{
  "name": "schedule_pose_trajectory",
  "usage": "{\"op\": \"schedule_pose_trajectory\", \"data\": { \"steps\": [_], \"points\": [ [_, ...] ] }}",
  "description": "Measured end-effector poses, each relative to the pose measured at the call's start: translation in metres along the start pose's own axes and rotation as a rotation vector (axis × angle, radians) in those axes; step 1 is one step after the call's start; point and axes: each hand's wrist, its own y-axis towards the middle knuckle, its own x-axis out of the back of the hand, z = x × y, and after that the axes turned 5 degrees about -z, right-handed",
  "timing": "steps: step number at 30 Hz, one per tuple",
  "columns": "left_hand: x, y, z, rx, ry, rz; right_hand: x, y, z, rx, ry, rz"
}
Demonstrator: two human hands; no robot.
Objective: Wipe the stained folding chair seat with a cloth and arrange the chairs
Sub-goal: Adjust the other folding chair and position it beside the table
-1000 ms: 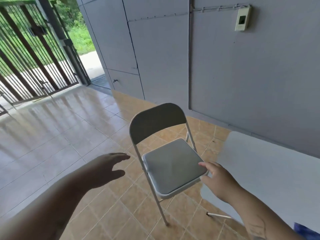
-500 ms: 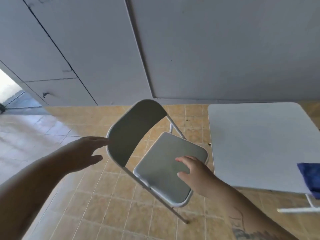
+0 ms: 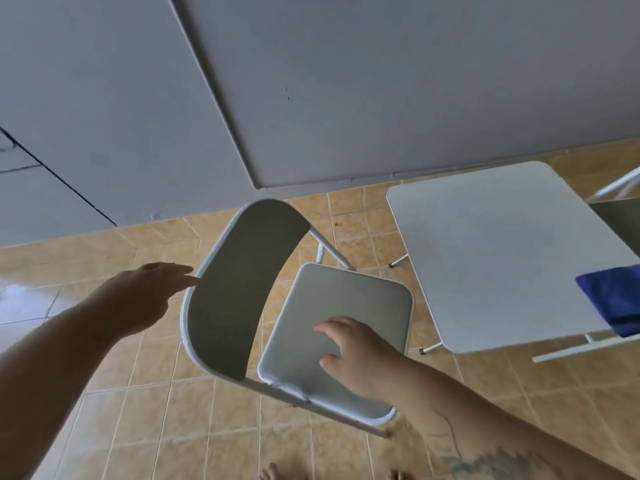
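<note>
A grey folding chair (image 3: 242, 282) with a white metal frame stands unfolded on the tiled floor, its backrest toward me and to the left. Its padded seat (image 3: 360, 296) looks clean from here. My left hand (image 3: 145, 296) is open, fingertips at the left edge of the backrest. My right hand (image 3: 356, 351) hovers flat over the seat, fingers spread, holding nothing. A folded blue cloth (image 3: 614, 299) lies on the right edge of the white table (image 3: 491, 254).
The white folding table stands just right of the chair. Part of a second chair (image 3: 620, 199) shows at the far right edge. A grey panelled wall (image 3: 311, 81) runs behind. My bare toes (image 3: 277, 474) show at the bottom.
The view swung right and down over the chair. My left hand reached the backrest edge, and my right hand moved from the seat's front edge over its middle.
</note>
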Motion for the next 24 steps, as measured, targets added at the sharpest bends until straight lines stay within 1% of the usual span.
{"op": "schedule_pose_trajectory", "data": {
  "steps": [3,6,8,12,14,15,16,17,19,20,21,22,24],
  "points": [
    [-0.014,0.041,0.037,-0.146,0.052,-0.027,-0.022,0.029,0.025,-0.056,0.015,-0.023],
    [-0.027,0.102,0.065,-0.366,0.153,-0.069,-0.053,0.058,0.055,-0.174,0.096,-0.098],
    [-0.037,0.135,0.072,-0.488,0.205,-0.103,-0.08,0.072,0.077,-0.244,0.167,-0.116],
    [-0.057,0.177,0.073,-0.723,0.256,-0.235,-0.126,0.096,0.11,-0.255,0.186,-0.158],
    [-0.063,0.196,0.071,-0.772,0.266,-0.244,-0.156,0.111,0.123,-0.265,0.13,-0.152],
    [-0.066,0.202,0.068,-0.789,0.269,-0.237,-0.171,0.119,0.129,-0.292,0.079,-0.183],
    [-0.07,0.207,0.065,-0.812,0.273,-0.24,-0.183,0.126,0.133,-0.338,0.061,-0.258],
    [-0.074,0.21,0.06,-0.836,0.278,-0.251,-0.193,0.133,0.131,-0.396,0.105,-0.375],
    [-0.081,0.218,0.054,-0.886,0.283,-0.259,-0.213,0.144,0.123,-0.404,0.082,-0.605],
    [-0.082,0.222,0.052,-0.902,0.28,-0.245,-0.224,0.153,0.121,-0.395,0.081,-0.691],
    [-0.083,0.225,0.053,-0.906,0.278,-0.22,-0.233,0.16,0.121,-0.393,0.096,-0.74],
    [-0.084,0.228,0.054,-0.901,0.269,-0.192,-0.236,0.163,0.122,-0.414,0.126,-0.765],
    [-0.088,0.231,0.059,-0.875,0.216,-0.174,-0.24,0.173,0.116,-0.494,0.214,-0.716]
  ]
}}
